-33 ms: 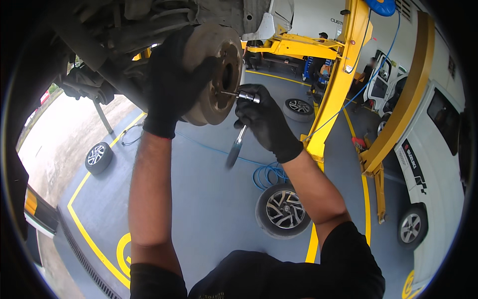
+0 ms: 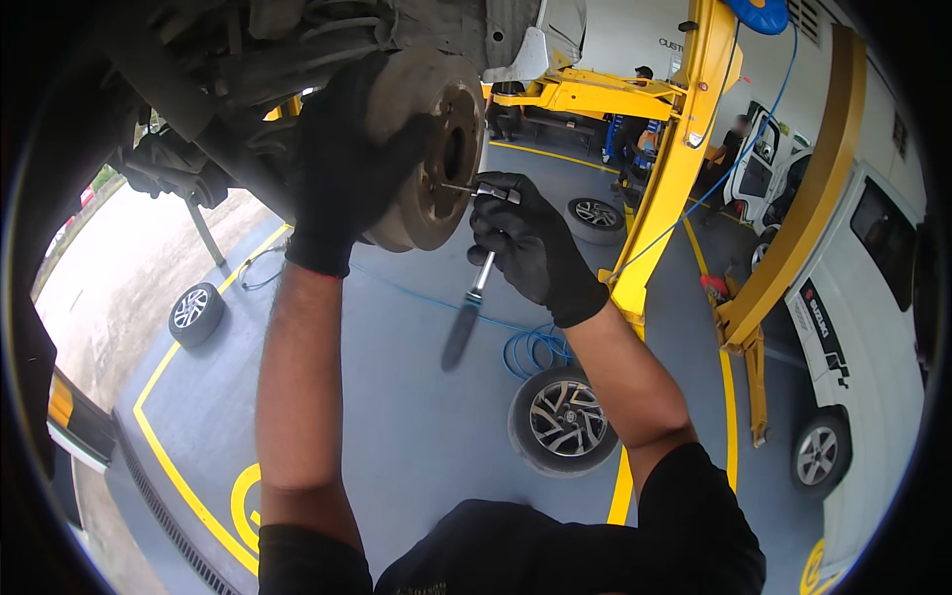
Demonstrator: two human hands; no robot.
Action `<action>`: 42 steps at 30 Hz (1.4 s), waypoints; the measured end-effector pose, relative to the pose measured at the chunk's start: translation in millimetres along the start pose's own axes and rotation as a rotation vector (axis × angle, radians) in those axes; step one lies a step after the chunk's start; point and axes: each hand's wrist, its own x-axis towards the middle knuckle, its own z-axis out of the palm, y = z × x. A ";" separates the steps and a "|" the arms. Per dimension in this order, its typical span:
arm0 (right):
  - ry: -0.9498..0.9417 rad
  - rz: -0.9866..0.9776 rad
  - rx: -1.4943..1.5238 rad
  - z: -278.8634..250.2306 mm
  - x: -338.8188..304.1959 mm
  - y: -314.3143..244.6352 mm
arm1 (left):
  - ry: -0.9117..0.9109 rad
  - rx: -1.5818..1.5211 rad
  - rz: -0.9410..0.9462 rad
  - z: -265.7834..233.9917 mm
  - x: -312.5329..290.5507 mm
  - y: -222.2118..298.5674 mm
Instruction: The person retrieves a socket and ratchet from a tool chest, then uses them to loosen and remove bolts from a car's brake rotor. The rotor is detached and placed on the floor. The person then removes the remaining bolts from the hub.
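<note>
A rusty brake drum (image 2: pixel 421 149) hangs under the raised vehicle, its outer face turned to the right. My left hand (image 2: pixel 347 159), in a black glove, grips the drum's near side, thumb across the edge of its face and the other fingers mostly hidden. In my right hand (image 2: pixel 526 238), also black-gloved, is a ratchet wrench (image 2: pixel 463 327); its chrome head lies by my fingers and its dark handle dangles down and left. From the head a thin bolt or bit (image 2: pixel 454 186) points left, its tip at a hole in the drum face.
Dark suspension parts (image 2: pixel 188 109) fill the upper left. A yellow lift post (image 2: pixel 669 188) with its arm stands right of the drum. Below lie a wheel (image 2: pixel 567 421) and a coiled blue hose (image 2: pixel 535 349). Another wheel (image 2: pixel 196 314) is at left; a white van (image 2: pixel 863 297) stands at right.
The ratchet handle has swung slightly down and to the left. My right hand has shifted a little; my left hand stays on the drum.
</note>
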 end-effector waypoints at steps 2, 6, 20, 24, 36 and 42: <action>-0.060 0.043 -0.113 1.9 1.7 -0.2 | 0.034 0.033 0.043 -0.8 0.3 -4.9; 0.070 -0.761 -0.878 -11.1 19.6 22.2 | 0.006 0.020 -0.012 6.1 -2.5 -6.4; 0.014 -0.155 -0.039 -4.1 16.0 11.8 | -0.043 -0.001 -0.026 4.6 -0.4 -5.4; 0.128 -0.083 0.083 4.5 25.6 13.1 | -0.026 0.082 -0.007 7.2 -0.2 -8.8; 0.036 -0.378 -0.376 -7.5 27.3 10.7 | -0.021 0.053 -0.009 7.8 -1.1 -9.5; 0.111 -0.272 -0.451 -3.2 33.5 12.3 | -0.035 -0.045 -0.084 5.7 -1.0 -7.7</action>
